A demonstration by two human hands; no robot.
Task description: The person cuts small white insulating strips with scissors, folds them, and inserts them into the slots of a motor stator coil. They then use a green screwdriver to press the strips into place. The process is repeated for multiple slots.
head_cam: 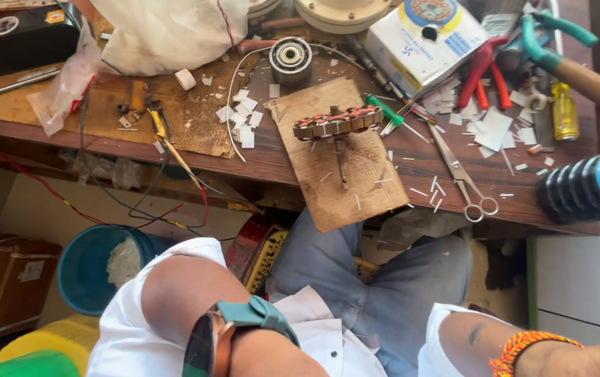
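Only the base of my left hand (280,363) shows at the bottom edge, past a wrist with a teal-strapped watch (227,335). My right hand (597,361) is cut off at the bottom right, past an orange thread band (523,349). The fingers of both are out of frame and neither hand touches anything visible. My legs in blue jeans (356,279) are below the bench. Ahead, on a wooden board (352,185), stands a round motor stator with copper windings (336,122) on its shaft.
The wooden bench (265,157) holds scissors (462,178), red pliers (485,70), green-handled pliers (555,31), a white box (426,42), a bearing hub (291,59), paper scraps (243,115) and a white bag (167,28). A blue bucket (94,265) and brown boxes (3,286) sit below left.
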